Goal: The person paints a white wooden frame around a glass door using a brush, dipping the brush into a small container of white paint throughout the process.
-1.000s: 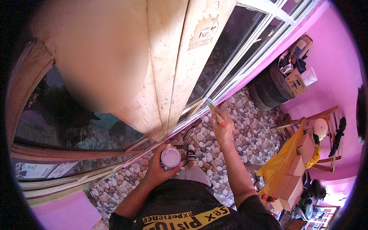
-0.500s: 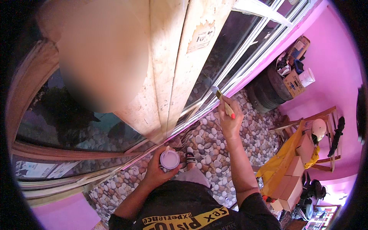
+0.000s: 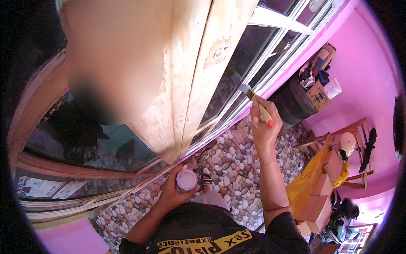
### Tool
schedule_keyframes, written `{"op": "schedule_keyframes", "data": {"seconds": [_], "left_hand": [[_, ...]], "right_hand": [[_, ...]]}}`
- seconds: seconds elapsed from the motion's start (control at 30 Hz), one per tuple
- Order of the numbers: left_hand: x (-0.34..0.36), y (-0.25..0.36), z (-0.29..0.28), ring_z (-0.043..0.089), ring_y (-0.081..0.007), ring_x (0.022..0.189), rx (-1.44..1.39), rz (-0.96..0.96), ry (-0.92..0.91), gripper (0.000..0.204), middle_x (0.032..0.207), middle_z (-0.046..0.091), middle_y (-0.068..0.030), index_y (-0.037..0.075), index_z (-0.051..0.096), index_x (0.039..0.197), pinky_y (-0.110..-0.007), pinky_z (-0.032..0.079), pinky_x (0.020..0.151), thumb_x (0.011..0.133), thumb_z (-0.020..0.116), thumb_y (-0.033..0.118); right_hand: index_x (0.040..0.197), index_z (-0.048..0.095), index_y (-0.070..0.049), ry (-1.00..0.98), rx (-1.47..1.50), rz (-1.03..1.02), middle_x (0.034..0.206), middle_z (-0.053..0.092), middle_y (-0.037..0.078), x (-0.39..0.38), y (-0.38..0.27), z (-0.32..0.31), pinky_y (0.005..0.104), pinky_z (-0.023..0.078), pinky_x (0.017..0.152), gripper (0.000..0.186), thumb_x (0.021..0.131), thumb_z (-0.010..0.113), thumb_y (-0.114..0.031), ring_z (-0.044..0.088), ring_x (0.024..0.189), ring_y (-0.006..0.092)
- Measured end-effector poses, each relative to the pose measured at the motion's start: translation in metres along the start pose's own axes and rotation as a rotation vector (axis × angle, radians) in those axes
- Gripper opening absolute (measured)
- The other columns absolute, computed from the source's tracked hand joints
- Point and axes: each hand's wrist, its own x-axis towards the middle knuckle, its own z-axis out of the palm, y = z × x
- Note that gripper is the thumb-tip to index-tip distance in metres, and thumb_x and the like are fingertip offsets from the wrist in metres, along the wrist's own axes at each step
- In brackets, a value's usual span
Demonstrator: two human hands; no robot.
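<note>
Right hand [image 3: 265,126], three o'clock, grips a brush [image 3: 251,95], apparently painting the window frame [image 3: 281,20], needing steady strokes; left hand [image 3: 172,193], seven o'clock, clasps a cup [image 3: 196,181].

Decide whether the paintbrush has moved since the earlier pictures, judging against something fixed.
Yes. The paintbrush, held in the right hand, has moved up and rightward, closer to the white window crossbar.
</note>
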Motion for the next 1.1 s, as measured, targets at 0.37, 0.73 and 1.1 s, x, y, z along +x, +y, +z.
{"op": "schedule_keyframes", "data": {"seconds": [0.37,0.73,1.1], "left_hand": [[0.001,0.019,-0.002,0.059,-0.0219,0.112,0.068,-0.051,-0.015,0.071,0.118,0.058,-0.0107,0.005,0.044,0.134,-0.036,0.046,0.098,0.078,0.086,0.017],[-0.005,0.009,0.003,0.06,-0.021,0.11,-0.075,-0.066,-0.017,0.068,0.117,0.059,-0.0097,0.007,0.046,0.13,-0.036,0.047,0.097,0.077,0.087,0.015],[-0.006,0.014,0.004,0.059,-0.021,0.112,-0.083,-0.054,-0.041,0.066,0.117,0.058,-0.0094,0.006,0.046,0.129,-0.036,0.047,0.098,0.077,0.087,0.014]], "right_hand": [[0.101,0.07,-0.001,0.03,0.004,-0.059,0.087,0.07,0.014,0.037,-0.023,-0.022,0.031,0.055,0.07,0.014,0.087,0.073,-0.002,0.072,0.078,0.0224],[0.098,0.072,0.001,0.127,0.039,-0.115,0.083,0.07,0.012,0.086,-0.045,-0.044,0.0281,0.053,0.069,0.01,0.088,0.072,-0.002,0.069,0.074,0.0165],[0.098,0.072,-0.001,0.23,0.097,-0.191,0.083,0.072,0.01,0.125,-0.056,-0.059,0.0277,0.053,0.07,0.011,0.09,0.073,-0.007,0.068,0.074,0.0137]]}}
